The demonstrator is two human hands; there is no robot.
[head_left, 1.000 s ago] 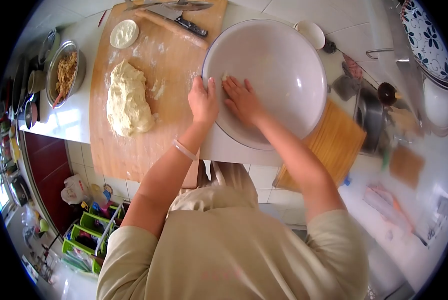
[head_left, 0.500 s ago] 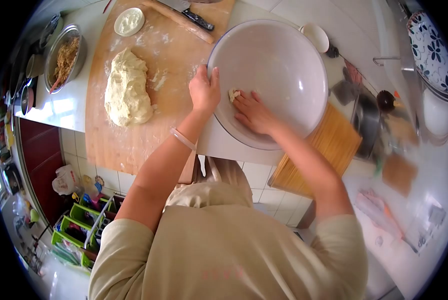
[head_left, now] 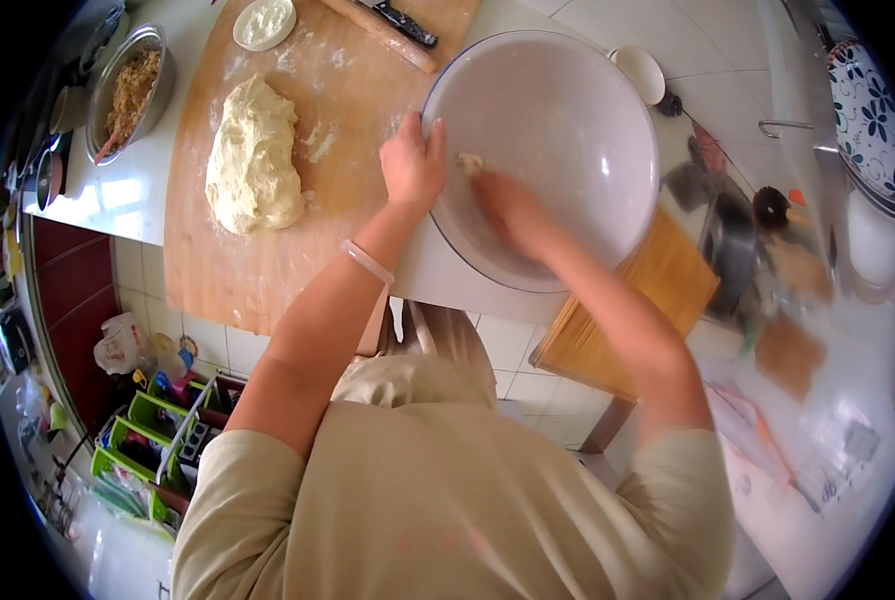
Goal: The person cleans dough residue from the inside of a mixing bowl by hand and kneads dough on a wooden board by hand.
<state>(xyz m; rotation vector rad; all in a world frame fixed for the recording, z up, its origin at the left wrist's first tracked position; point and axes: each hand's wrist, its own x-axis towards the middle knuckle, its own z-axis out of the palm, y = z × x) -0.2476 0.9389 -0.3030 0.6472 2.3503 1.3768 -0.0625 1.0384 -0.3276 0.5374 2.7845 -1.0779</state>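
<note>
A large white bowl (head_left: 568,120) with a dark blue rim stands tilted at the counter's front edge. My left hand (head_left: 414,163) grips its left rim, thumb inside and fingers round the outside. Inside the bowl, my right hand (head_left: 513,215) is against the lower left wall, blurred by motion. A small scrap of dough (head_left: 471,160) touches its fingertips. To the left, a big lump of dough (head_left: 253,160) lies on a floured wooden board (head_left: 358,115).
A rolling pin (head_left: 388,38), a knife (head_left: 406,22) and a small white dish (head_left: 265,22) lie at the board's back. A metal bowl of filling (head_left: 135,90) stands far left, a white cup (head_left: 639,76) behind the bowl, a second wooden board (head_left: 633,320) at right.
My right hand has moved along the bowl's wall, and the dough scrap shows at its fingertips. My left hand has kept its hold on the rim. The view has shifted slightly.
</note>
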